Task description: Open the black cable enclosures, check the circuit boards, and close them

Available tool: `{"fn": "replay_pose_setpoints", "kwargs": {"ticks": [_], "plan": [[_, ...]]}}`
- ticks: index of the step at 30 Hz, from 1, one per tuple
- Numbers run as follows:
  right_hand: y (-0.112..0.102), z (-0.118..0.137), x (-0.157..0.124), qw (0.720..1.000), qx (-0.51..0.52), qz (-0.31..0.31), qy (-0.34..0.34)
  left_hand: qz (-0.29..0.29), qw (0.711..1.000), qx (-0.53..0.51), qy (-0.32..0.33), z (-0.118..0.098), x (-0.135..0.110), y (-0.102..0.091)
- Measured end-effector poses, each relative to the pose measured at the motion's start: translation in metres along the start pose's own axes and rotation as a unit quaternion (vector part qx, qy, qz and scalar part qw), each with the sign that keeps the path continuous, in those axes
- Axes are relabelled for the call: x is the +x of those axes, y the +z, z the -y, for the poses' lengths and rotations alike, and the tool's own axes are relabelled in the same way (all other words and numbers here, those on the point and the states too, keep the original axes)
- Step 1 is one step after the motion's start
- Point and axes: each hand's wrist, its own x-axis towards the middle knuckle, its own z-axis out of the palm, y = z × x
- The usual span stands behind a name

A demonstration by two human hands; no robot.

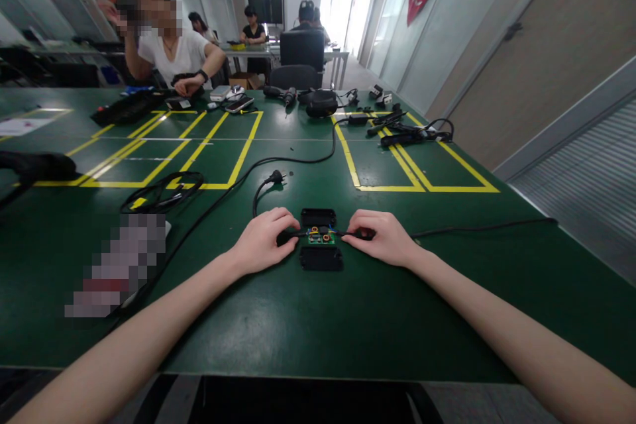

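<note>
A small green circuit board [320, 236] with copper-coloured coils lies on the table between my hands, a black cable running from each side. My left hand [268, 238] has its thumb and fingers closed around the cable at the board's left end. On the other side, my right hand [380, 236] pinches the right-hand cable [344, 233] close to the board. One black plastic case half [318, 216] lies just beyond the board, and the other black case half [321, 259] lies on the near side. Left of these, a power plug [276, 177] rests on its short cord.
Across the green table [298, 331] run yellow tape outlines [246, 149]. A coiled cable [163, 192] and a blurred-out object [122, 265] lie to the left. Farther back are a cordless drill [283, 94] and black adapters with cables [407, 136]. A person [173, 56] is at the far side.
</note>
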Motion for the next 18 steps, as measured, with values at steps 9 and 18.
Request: {"fn": "replay_pose_setpoints", "kwargs": {"ticks": [9, 18], "plan": [[-0.004, 0.003, 0.002, 0.999, 0.002, -0.026, 0.018, 0.014, 0.999, -0.032, -0.02, -0.002, 0.001, -0.004], [-0.008, 0.011, -0.001, 0.998, 0.051, 0.046, 0.008, 0.037, 0.996, -0.082, 0.011, -0.004, 0.0, -0.012]]}}
